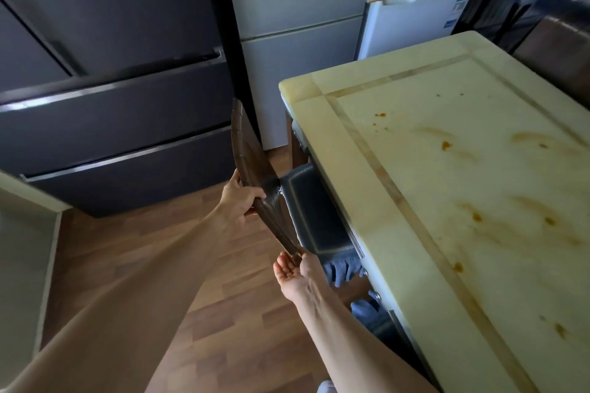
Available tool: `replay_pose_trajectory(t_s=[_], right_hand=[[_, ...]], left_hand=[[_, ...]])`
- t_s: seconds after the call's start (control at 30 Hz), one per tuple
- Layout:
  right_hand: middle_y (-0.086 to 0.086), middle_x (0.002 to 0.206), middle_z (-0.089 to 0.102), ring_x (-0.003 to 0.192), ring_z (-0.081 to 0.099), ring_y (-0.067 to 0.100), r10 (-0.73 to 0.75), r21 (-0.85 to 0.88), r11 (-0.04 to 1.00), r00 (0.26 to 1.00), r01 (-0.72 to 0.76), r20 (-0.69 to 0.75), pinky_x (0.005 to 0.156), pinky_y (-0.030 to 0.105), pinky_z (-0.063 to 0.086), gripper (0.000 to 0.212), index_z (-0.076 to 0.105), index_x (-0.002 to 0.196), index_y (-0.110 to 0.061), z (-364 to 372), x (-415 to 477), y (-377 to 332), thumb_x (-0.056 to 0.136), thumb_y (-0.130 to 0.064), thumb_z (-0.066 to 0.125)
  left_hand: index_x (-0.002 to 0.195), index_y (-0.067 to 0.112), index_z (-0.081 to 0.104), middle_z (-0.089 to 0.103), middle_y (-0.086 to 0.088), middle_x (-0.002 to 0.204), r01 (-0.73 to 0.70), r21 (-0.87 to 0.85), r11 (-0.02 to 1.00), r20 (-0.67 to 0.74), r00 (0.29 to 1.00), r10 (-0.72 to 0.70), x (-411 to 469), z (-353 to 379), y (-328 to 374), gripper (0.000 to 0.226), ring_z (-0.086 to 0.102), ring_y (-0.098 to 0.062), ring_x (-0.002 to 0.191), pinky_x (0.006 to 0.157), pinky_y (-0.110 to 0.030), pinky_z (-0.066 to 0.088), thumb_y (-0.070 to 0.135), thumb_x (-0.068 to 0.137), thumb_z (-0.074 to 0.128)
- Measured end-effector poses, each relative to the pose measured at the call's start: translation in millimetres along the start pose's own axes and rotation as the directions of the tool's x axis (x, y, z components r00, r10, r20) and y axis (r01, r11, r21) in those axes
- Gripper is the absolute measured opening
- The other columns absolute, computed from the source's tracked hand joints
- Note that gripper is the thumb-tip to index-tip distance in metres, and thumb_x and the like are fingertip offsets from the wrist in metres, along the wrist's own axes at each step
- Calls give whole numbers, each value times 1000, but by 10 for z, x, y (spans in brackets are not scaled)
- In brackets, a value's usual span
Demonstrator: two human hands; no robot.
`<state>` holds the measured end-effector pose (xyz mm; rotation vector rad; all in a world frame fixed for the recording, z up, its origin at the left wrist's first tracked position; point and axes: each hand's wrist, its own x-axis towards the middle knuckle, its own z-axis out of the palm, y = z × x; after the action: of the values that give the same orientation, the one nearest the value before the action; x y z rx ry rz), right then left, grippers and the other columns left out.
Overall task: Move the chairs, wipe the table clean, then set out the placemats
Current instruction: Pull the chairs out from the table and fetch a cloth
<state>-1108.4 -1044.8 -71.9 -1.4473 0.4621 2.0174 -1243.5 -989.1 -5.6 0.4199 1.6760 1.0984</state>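
Observation:
A dark wooden chair (pixel 247 150) stands at the left side of the pale stone table (pixel 399 207), its dark cushioned seat (pixel 314 210) partly tucked under the table edge. My left hand (pixel 241 198) grips the curved top rail of the chair back near its middle. My right hand (pixel 295 274) holds the near end of the same rail, fingers curled round it. The tabletop carries orange-brown smears and spots (pixel 475 217) across its middle and right part.
A dark fridge (pixel 111 89) stands close behind the chair at left, a white fridge (pixel 297 25) and a small white freezer (pixel 412 22) behind the table's far corner. Blue cloth (pixel 343 269) hangs under the table edge. Wooden floor (pixel 198 313) lies below my arms.

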Motion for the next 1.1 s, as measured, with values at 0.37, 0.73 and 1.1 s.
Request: replay_pose_trajectory(t_s=[0.37,0.73,1.1], right_hand=[[8,69,57,61,54,17,0,27,1000,1000,0,-5,62,29,47,25,55,69,-5,13,14,-463,91,-17,55],[9,70,57,61,54,18,5,13,1000,1000,-6,18,66,30,47,26,57,70,-4,50,37,-652,92,-17,54],[8,69,56,60,52,18,10,9,1000,999,-10,51,67,30,47,30,56,68,-5,26,-4,-650,94,-19,54]], left_hand=[[112,25,54,62,-5,86,0,5,1000,15,1000,0,154,439,140,51,64,-18,67,59,-28,58,-13,77,58],[113,22,53,61,-6,87,-1,24,1000,18,1000,1,237,604,227,47,64,-18,68,54,-26,57,-11,79,57],[116,25,53,62,-8,95,53,-52,997,28,998,-52,225,619,191,46,65,-22,78,73,-37,57,-7,84,57]])
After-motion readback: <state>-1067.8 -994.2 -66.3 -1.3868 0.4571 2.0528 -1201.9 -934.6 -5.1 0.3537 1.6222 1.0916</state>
